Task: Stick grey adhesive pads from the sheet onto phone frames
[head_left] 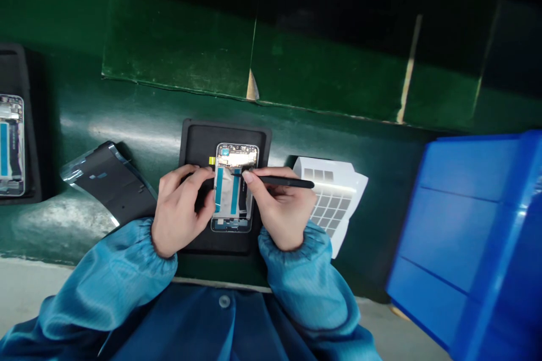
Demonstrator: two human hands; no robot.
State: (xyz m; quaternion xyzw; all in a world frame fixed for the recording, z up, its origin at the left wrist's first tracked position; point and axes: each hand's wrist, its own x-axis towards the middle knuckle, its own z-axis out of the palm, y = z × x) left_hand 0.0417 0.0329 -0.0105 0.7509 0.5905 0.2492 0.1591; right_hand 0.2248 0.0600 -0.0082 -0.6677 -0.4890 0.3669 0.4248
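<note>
An opened phone (226, 189) with blue strips and a bare circuit board at its top lies in a black tray (197, 138). My left hand (182, 208) rests at the phone's left edge, fingers curled and apart, with nothing visible held in them. Pinched in my right hand (283, 203) is a black pen-like tool (290, 181), whose tip reaches over the middle of the phone. A small yellow tab (212, 161) sticks out at the phone's upper left side.
Left of the tray lies a dark film sheet (112, 183); right of it, a white sheet (330, 172) with grey squares. Another opened phone (11, 146) sits in a tray at the far left. A blue bin (461, 225) stands on the right.
</note>
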